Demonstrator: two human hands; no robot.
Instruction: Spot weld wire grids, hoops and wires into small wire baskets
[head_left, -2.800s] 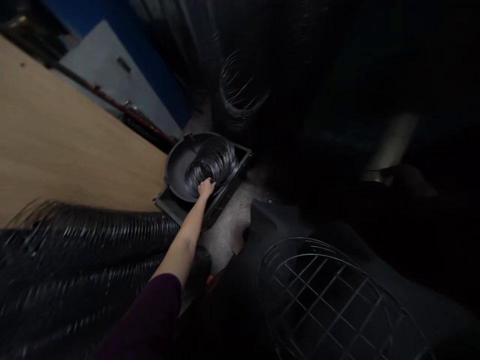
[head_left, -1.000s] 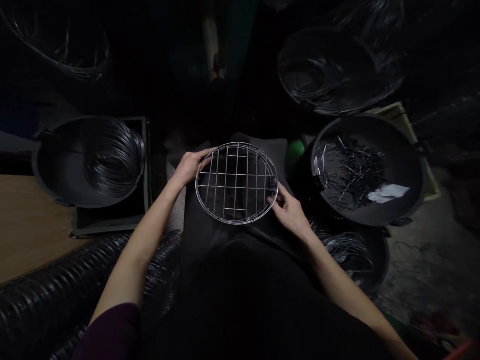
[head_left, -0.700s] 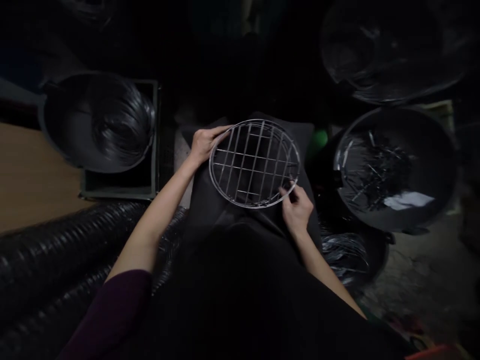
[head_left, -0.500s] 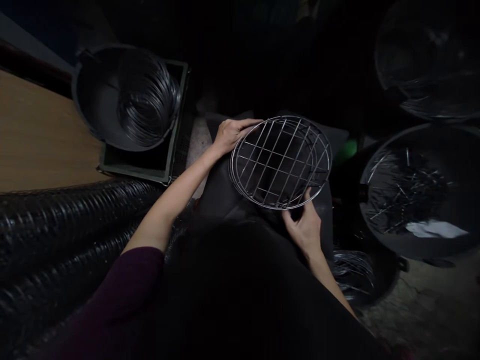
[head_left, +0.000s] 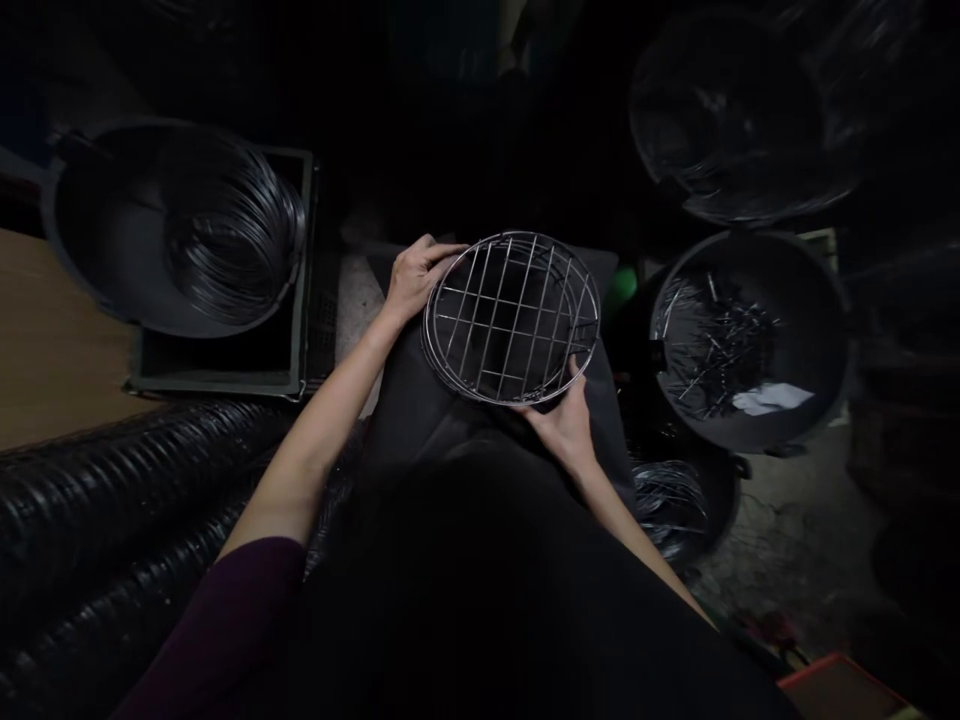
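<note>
A round chrome wire grid point(head_left: 511, 318) with a crossed mesh rests over my lap, and its rim looks doubled at the lower left. My left hand point(head_left: 417, 280) grips its left rim, fingers curled around the wire. My right hand point(head_left: 561, 426) holds the lower rim from beneath, fingertips reaching up through the edge. A dark cloth point(head_left: 427, 420) covers my lap under the grid.
A black basin point(head_left: 82, 230) holding coiled wire sits in a green crate point(head_left: 225, 380) at left, above ribbed black hose point(head_left: 127, 480) and a wooden surface point(head_left: 52, 340). At right stand black basins point(head_left: 821, 330) of cut wire pieces and scraps.
My view has swung from the coil basin to my lap. Both hands now hold the grid, which has tilted and shifted. My right hand has slid from the right rim to the lower rim.
</note>
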